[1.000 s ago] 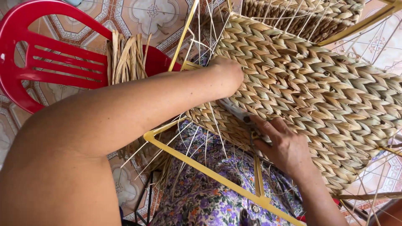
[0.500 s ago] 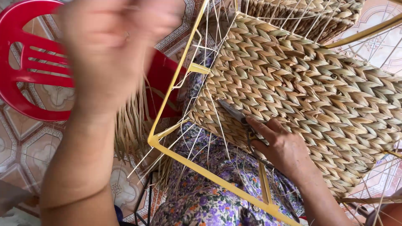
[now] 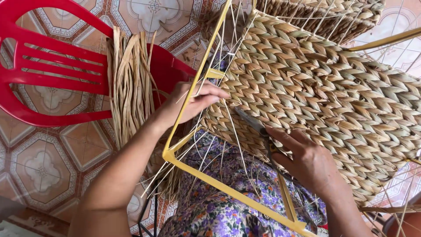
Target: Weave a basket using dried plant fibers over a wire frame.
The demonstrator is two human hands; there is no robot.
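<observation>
A basket of braided straw [image 3: 333,87] is woven onto a yellow metal frame [image 3: 193,94] with thin pale wires, and it rests over my lap. My left hand [image 3: 193,103] reaches through the frame's left side, its fingers pinched on a thin pale strand [image 3: 199,87] at the weave's edge. My right hand [image 3: 307,160] lies against the lower part of the woven panel and grips dark scissors [image 3: 252,123]. The blades point up and left towards my left hand.
A red plastic chair [image 3: 39,66] stands at the left on a patterned tile floor [image 3: 44,162]. A bundle of dried flat straw strips [image 3: 129,83] hangs over its seat edge. My floral purple clothing [image 3: 219,206] shows below the frame.
My left hand rose close to the camera, then came back down to the weave's edge at the frame. The right hand with the scissors stayed in place.
</observation>
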